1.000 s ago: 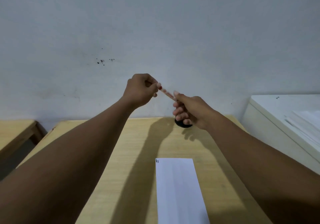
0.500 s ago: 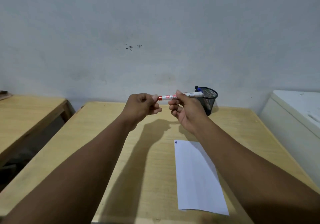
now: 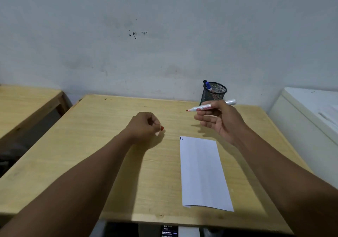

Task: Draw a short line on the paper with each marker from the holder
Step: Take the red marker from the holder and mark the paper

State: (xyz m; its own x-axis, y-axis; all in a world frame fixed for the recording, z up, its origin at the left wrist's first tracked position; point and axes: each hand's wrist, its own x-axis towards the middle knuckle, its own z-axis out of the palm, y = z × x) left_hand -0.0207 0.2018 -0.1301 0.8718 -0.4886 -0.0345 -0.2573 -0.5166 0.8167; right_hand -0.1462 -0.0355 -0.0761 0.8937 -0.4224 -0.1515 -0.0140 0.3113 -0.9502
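Observation:
My right hand (image 3: pixel 222 120) holds an uncapped red marker (image 3: pixel 203 107) level above the table, its red tip pointing left. My left hand (image 3: pixel 144 127) is closed on the marker's red cap (image 3: pixel 161 128), low over the table left of the paper. The white paper (image 3: pixel 203 171) lies lengthwise on the table, with two short dark lines (image 3: pixel 181 138) at its far left corner. A black mesh holder (image 3: pixel 214 93) stands at the table's far edge behind my right hand, with a blue-capped marker (image 3: pixel 208 86) and a dark-capped one in it.
The wooden table (image 3: pixel 109 163) stands against a grey wall. A second wooden table (image 3: pixel 23 105) is at the left, across a gap. A white cabinet (image 3: pixel 309 116) with papers on top stands close at the right. A dark device shows below the table's near edge.
The cap has come off the red marker: my left hand has moved down and left with it, and my right hand has moved right with the marker. My view has tilted down.

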